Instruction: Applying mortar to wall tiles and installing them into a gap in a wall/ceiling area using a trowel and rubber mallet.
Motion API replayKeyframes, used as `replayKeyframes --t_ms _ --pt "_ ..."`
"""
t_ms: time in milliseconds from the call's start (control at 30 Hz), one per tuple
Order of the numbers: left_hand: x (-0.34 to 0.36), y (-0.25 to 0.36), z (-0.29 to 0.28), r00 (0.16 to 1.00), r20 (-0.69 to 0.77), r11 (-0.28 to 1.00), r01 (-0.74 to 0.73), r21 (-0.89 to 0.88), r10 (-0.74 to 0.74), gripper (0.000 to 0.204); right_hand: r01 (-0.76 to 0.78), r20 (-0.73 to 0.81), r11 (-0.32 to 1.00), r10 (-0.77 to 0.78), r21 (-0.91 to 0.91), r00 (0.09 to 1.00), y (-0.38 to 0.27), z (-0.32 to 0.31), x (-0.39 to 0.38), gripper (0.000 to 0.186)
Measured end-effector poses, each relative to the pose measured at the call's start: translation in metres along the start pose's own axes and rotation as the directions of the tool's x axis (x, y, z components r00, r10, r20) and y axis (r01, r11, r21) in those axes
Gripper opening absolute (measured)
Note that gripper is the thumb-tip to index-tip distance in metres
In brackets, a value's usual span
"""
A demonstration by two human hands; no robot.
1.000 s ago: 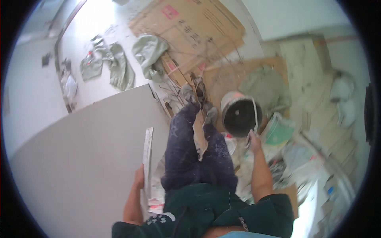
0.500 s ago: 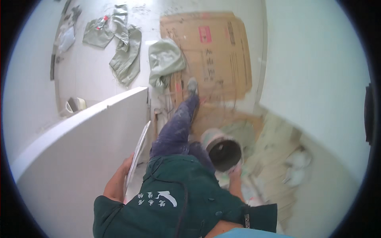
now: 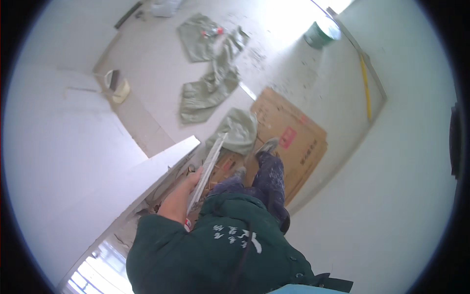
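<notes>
My left hand (image 3: 196,175) is closed round several long, thin white strips (image 3: 209,164), held slanting upright at my left side. Their lower ends reach down beside my green shirt. A pale green woven sack (image 3: 237,128) lies crumpled on the floor just past the upper ends of the strips. Under my shoes is a flattened cardboard box (image 3: 293,161). My right hand is out of sight behind my body, and only the right sleeve shows at the lower edge.
Close on my left runs a white partition edge (image 3: 169,156); a smooth wall (image 3: 372,196) stands on my right. More sacks (image 3: 208,95), a green bucket (image 3: 321,34), a yellow strip (image 3: 365,85) and a cream tub (image 3: 119,88) are ahead.
I have stepped forward onto the cardboard and my view has turned to the right. The bucket at my right hand has left the view with that hand. The strips stay in my left hand.
</notes>
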State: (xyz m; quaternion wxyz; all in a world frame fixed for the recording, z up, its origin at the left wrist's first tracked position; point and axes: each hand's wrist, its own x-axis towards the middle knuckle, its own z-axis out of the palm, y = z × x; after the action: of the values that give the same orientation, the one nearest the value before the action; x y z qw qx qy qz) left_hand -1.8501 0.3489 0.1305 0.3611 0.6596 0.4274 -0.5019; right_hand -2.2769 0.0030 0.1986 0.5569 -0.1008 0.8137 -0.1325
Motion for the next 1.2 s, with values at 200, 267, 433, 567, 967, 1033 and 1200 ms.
replayKeyframes --t_ms 200,267,433,567,967,1033,1200 --pt "0.013 0.166 0.000 0.988 0.021 0.988 -0.153 -0.014 0.154 0.095 0.298 0.272 0.923 -0.231 -0.241 0.934 -0.127 0.188 -0.001 0.030" --pt "0.007 0.206 -0.010 0.991 -0.025 0.986 -0.130 -0.107 0.128 0.094 0.539 0.437 0.767 -0.376 -0.349 0.817 -0.170 0.240 -0.007 0.037" --pt "-0.004 0.293 -0.066 0.970 -0.164 0.956 -0.210 -0.205 0.177 0.089 0.822 0.640 0.382 -0.517 -0.423 0.569 -0.263 0.380 -0.026 0.045" --pt "0.016 0.362 -0.126 0.923 -0.300 0.931 -0.306 -0.197 0.240 0.088 0.424 0.454 0.903 -0.351 -0.067 0.819 -0.328 0.530 -0.044 0.016" --pt "-0.020 0.467 -0.303 0.750 -0.635 0.909 -0.115 -0.401 -0.186 0.091 0.399 0.267 0.887 -0.336 -0.233 0.903 -0.454 0.987 -0.200 0.041" --pt "-0.034 0.507 -0.325 0.657 -0.708 0.912 -0.078 -0.403 -0.257 0.090 0.371 0.268 0.874 -0.294 -0.312 0.917 -0.475 1.038 -0.209 0.042" --pt "-0.065 0.569 -0.353 0.545 -0.829 0.991 0.027 -0.132 -0.125 0.081 0.312 0.470 0.830 -0.069 -0.463 0.880 -0.489 1.213 -0.187 0.044"
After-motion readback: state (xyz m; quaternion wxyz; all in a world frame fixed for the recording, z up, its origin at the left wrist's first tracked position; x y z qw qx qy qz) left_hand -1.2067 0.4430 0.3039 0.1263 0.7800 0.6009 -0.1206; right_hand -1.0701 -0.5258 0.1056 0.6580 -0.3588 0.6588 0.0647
